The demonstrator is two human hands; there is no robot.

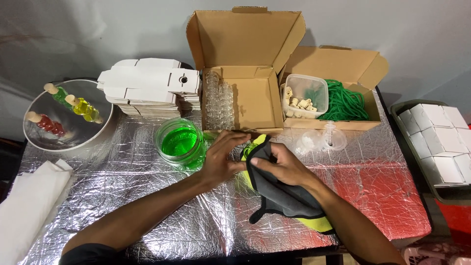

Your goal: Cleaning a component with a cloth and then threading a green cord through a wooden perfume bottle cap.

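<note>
Table (147,216): covered w/ crinkled silver foil, reddish patch at right; all items below sit on or beside it.

Open brown carton (245,73), centre rear, lid up; row of clear glass bottles (219,100) along its left inner wall.

Second open carton (338,83), just right of the first, touching it; holds coil of green cord (346,103) and a clear plastic tub (305,95) w/ small pale wooden pcs inside.

Dark tray (431,181), far right, off table edge; packed w/ small white boxes (439,142).

Stack of flat white box blanks (147,86), left of centre carton.

Round metal tray (64,142), far left; three small filled bottles lying in it, one green, one yellow, one red, each w/ pale stopper.

White folded cloth (27,206), front left corner.

Grey cloth w/ yellow-green backing (282,201), centre front, draped under and over the right hand (284,164); hand closed on the cloth, thumb pressing it down.

Clear jar of green liquid (180,143), no lid, just left of the hands.

Left hand (223,157): fingers curled round something small at the cloth's upper edge, in front of centre carton; the item itself is hidden, can't tell what. Hands touching each other.

Clear plastic funnel-type pcs (324,140), right of hands, before second carton.
</note>
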